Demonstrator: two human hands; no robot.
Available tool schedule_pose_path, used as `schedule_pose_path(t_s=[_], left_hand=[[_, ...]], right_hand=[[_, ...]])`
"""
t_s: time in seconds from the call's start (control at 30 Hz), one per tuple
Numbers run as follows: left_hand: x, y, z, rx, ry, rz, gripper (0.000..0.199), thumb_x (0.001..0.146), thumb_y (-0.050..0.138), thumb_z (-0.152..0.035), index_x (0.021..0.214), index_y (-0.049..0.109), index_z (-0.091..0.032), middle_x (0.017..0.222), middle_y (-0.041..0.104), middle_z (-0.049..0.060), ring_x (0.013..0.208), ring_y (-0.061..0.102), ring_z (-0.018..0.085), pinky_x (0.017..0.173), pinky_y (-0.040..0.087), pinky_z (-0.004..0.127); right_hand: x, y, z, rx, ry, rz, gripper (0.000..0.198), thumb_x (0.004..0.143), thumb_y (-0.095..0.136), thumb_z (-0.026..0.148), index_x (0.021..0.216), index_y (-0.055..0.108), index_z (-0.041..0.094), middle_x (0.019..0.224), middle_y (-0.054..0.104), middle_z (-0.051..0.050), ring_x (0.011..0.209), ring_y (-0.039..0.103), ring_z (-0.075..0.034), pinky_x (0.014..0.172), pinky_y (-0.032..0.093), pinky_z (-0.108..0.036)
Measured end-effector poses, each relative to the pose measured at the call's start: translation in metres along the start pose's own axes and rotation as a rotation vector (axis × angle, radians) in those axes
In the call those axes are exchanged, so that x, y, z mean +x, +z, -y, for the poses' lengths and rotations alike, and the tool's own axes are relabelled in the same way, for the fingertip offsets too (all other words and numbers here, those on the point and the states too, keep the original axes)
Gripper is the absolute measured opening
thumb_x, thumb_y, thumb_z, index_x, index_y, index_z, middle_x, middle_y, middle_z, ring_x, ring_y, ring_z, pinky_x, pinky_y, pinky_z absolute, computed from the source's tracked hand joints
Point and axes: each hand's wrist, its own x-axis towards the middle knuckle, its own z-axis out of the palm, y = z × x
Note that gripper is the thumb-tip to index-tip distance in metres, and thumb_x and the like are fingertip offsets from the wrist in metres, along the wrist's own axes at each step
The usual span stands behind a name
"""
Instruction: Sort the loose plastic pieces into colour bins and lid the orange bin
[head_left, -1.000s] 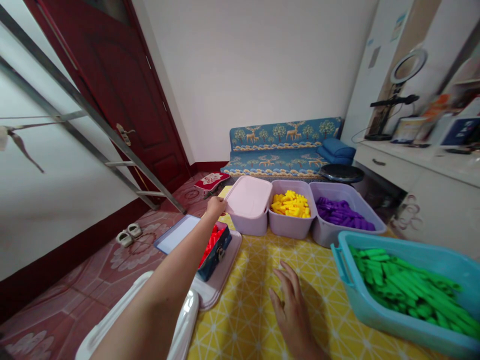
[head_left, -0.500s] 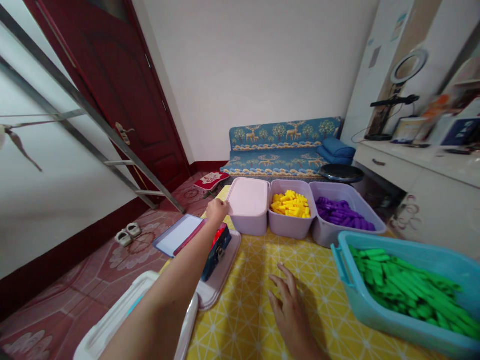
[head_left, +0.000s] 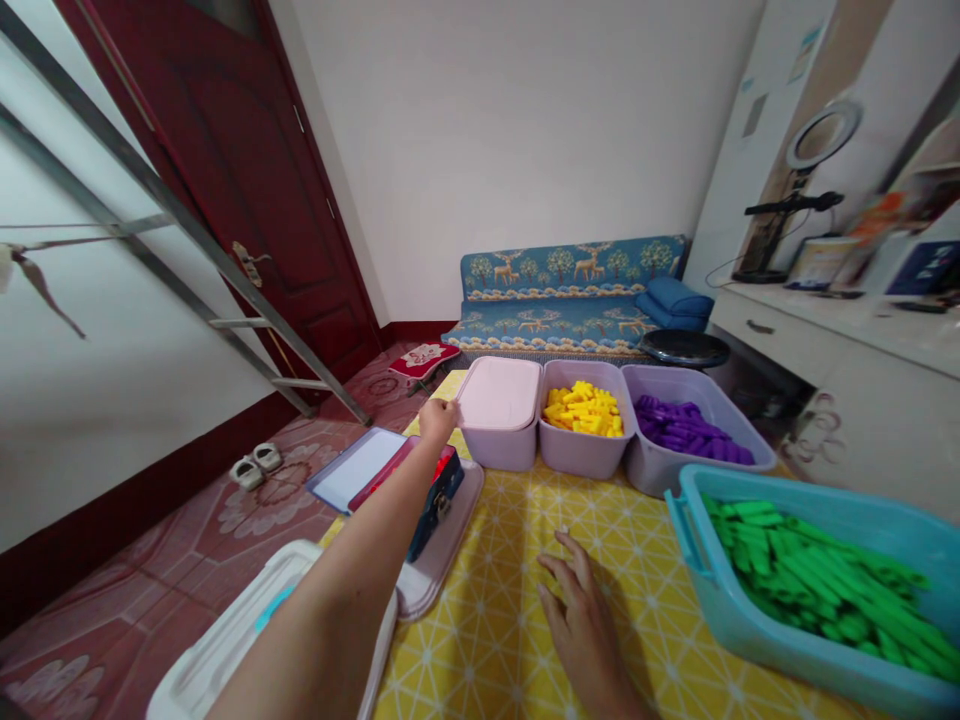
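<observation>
My left hand reaches far forward and is closed on the left edge of a pale pink lid. That lid lies over the top of a lilac bin, hiding what is inside. Under my left forearm stands a dark blue box with a metal clasp, its lid swung back and something red within. My right hand hovers low over or rests on the yellow tablecloth, fingers spread and holding nothing; whether it touches the cloth I cannot tell.
Beside the lidded bin stand a lilac bin of yellow plastic pieces and another of purple ones. A turquoise tub of green pieces is at right. Another pink lid lies under the blue box; a white lid is at lower left.
The view has shifted very slightly. My left hand remains at the lid's edge, and my right hand keeps its spread pose in nearly the same place.
</observation>
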Motion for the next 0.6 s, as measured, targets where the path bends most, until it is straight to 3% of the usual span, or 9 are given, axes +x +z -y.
schedule_pose_path(t_s=[0.27, 0.6], left_hand=[[-0.007, 0.006, 0.001, -0.007, -0.006, -0.056, 0.029, 0.093, 0.056, -0.038, 0.110, 0.062, -0.016, 0.113, 0.064, 0.008, 0.102, 0.063, 0.020, 0.089, 0.052, 0.042], [-0.012, 0.001, -0.011, -0.002, -0.081, -0.021, 0.030, 0.093, 0.057, -0.038, 0.111, 0.062, -0.016, 0.113, 0.064, 0.008, 0.101, 0.063, 0.021, 0.088, 0.053, 0.041]], right_hand=[[0.001, 0.001, -0.002, -0.029, -0.047, -0.048, 0.027, 0.084, 0.050, 0.014, 0.100, 0.069, 0.023, 0.133, 0.056, -0.010, 0.123, 0.056, -0.026, 0.097, 0.053, -0.042], [0.004, -0.009, 0.004, -0.067, -0.032, 0.016, 0.025, 0.083, 0.050, 0.015, 0.092, 0.071, 0.026, 0.125, 0.062, -0.007, 0.113, 0.061, -0.027, 0.095, 0.051, -0.046]])
